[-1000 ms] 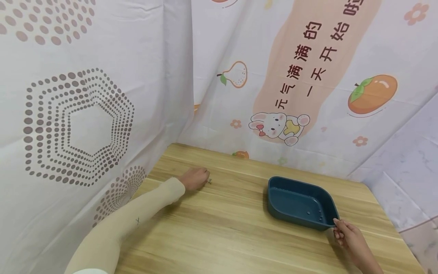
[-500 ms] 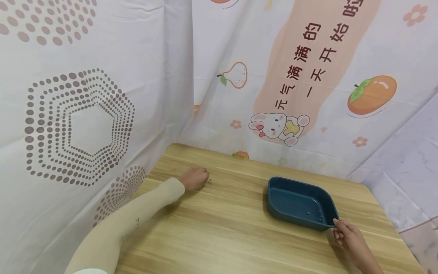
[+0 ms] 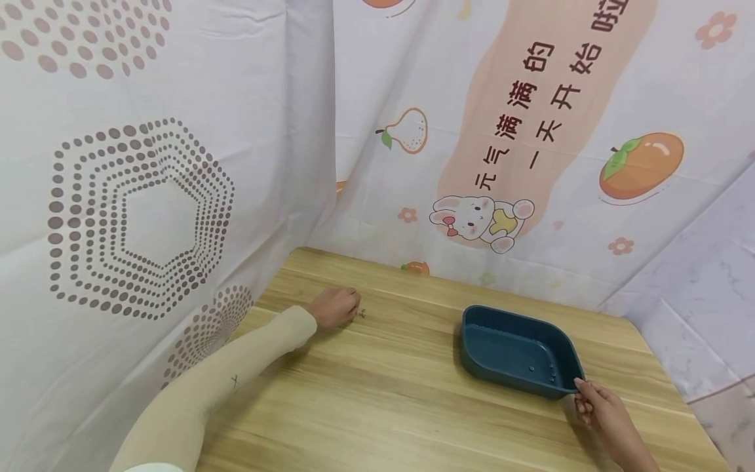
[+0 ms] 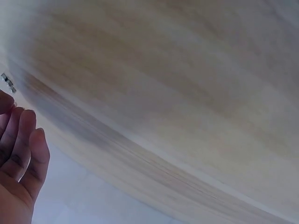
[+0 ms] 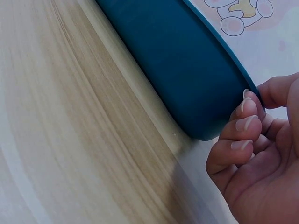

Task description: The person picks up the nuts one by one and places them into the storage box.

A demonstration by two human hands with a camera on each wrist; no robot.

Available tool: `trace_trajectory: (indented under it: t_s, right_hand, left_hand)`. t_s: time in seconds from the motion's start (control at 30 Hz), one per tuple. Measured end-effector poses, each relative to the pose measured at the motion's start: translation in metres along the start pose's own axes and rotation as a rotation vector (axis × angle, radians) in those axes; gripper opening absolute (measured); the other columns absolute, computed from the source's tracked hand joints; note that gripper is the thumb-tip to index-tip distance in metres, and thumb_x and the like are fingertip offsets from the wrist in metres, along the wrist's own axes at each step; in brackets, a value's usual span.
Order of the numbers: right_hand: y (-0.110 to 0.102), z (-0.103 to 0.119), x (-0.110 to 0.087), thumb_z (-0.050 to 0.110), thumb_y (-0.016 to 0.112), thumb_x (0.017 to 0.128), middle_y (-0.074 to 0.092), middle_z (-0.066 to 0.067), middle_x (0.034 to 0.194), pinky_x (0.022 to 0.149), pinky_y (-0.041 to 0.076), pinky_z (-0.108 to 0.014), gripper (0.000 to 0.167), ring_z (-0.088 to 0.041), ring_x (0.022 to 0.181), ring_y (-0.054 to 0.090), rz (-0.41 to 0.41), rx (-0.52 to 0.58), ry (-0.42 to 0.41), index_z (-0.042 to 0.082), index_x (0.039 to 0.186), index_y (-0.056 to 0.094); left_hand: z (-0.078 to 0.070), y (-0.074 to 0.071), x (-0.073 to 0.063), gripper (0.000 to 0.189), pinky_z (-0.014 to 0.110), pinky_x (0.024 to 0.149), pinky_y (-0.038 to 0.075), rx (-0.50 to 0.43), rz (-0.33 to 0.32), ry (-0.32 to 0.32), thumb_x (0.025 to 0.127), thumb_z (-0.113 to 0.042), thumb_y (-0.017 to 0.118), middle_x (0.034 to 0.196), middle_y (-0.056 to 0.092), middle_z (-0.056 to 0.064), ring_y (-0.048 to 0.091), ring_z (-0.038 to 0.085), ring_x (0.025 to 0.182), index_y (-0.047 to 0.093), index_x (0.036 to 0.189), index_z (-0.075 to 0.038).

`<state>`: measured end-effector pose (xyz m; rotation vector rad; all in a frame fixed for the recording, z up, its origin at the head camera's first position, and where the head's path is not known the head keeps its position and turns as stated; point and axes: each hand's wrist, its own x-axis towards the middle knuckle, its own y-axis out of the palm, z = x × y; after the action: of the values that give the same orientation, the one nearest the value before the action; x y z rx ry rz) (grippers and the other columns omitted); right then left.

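In the head view my left hand [image 3: 336, 307] is at the far left of the wooden table, its fingers bent down to the tabletop. A little cluster of tiny metal pieces, like small nuts [image 3: 362, 313], lies just beyond its fingertips. Up close the nuts [image 4: 8, 83] look shiny, and the thumb and forefinger meet right beside them; I cannot tell whether a nut is between them. My right hand [image 3: 603, 408] pinches the near right corner of a dark teal tray [image 3: 501, 379], thumb over the rim and fingers curled underneath. Several tiny nuts [image 3: 552, 372] lie on the tray's floor.
The wooden table [image 3: 377, 406] reaches to a white printed curtain [image 3: 377, 229] at the back. Another dotted curtain [image 3: 259, 164] hangs close along the left side, near the left arm. A pale cloth [image 3: 702, 308] hangs at the right edge.
Left hand and right hand stay almost where they were, as do the tray and the nuts. The head view has shifted very slightly.
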<state>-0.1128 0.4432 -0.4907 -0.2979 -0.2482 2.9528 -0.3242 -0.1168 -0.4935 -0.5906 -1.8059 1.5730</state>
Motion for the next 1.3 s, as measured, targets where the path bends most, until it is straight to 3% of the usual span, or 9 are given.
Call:
trace_trajectory:
  t_s: [0.43, 0.63, 0.87, 1.0, 1.3]
  right_hand:
    - [0.0, 0.002, -0.001, 0.033, 0.047, 0.111, 0.05, 0.002, 0.07, 0.051, 0.037, -0.028, 0.041, -0.009, 0.058, 0.043, 0.008, -0.01, 0.005, 0.005, 0.083, 0.057]
    - [0.0, 0.003, 0.0, 0.032, 0.047, 0.111, 0.049, 0.002, 0.069, 0.053, 0.027, -0.035, 0.041, -0.008, 0.057, 0.043, 0.011, -0.006, -0.011, 0.004, 0.082, 0.057]
    - [-0.001, 0.003, 0.0, 0.033, 0.047, 0.111, 0.049, 0.002, 0.07, 0.052, 0.038, -0.026, 0.041, -0.008, 0.058, 0.043, 0.008, -0.009, 0.01, 0.005, 0.083, 0.058]
    - [-0.001, 0.002, 0.0, 0.033, 0.047, 0.111, 0.049, 0.002, 0.07, 0.051, 0.037, -0.026, 0.041, -0.008, 0.058, 0.043, 0.011, -0.006, 0.006, 0.004, 0.084, 0.058]
    - [-0.002, 0.001, 0.0, 0.031, 0.047, 0.111, 0.05, 0.003, 0.07, 0.051, 0.039, -0.025, 0.039, -0.008, 0.058, 0.044, 0.024, 0.001, 0.0, 0.007, 0.081, 0.057]
  left_hand:
    - [-0.002, -0.007, 0.002, 0.009, 0.021, 0.067, 0.053, -0.001, -0.014, -0.006, 0.102, -0.011, 0.063, 0.092, 0.065, 0.002, 0.063, 0.011, 0.079, 0.07, 0.101, -0.004]
    - [-0.003, -0.009, 0.005, 0.009, 0.023, 0.066, 0.053, -0.001, -0.05, 0.002, 0.102, -0.009, 0.062, 0.091, 0.065, 0.002, 0.063, 0.012, 0.077, 0.069, 0.101, -0.004]
    - [-0.005, -0.011, 0.006, 0.01, 0.023, 0.064, 0.052, 0.004, -0.06, 0.013, 0.101, -0.009, 0.061, 0.09, 0.065, 0.001, 0.061, 0.01, 0.075, 0.07, 0.1, -0.005]
    - [-0.004, -0.011, 0.008, 0.011, 0.023, 0.066, 0.053, -0.001, -0.05, 0.02, 0.102, -0.01, 0.059, 0.092, 0.065, 0.001, 0.061, 0.01, 0.077, 0.07, 0.101, -0.006]
    - [-0.004, -0.009, 0.013, 0.011, 0.019, 0.064, 0.052, 0.022, -0.089, 0.072, 0.102, -0.01, 0.06, 0.091, 0.066, 0.001, 0.062, 0.009, 0.076, 0.07, 0.099, -0.006]
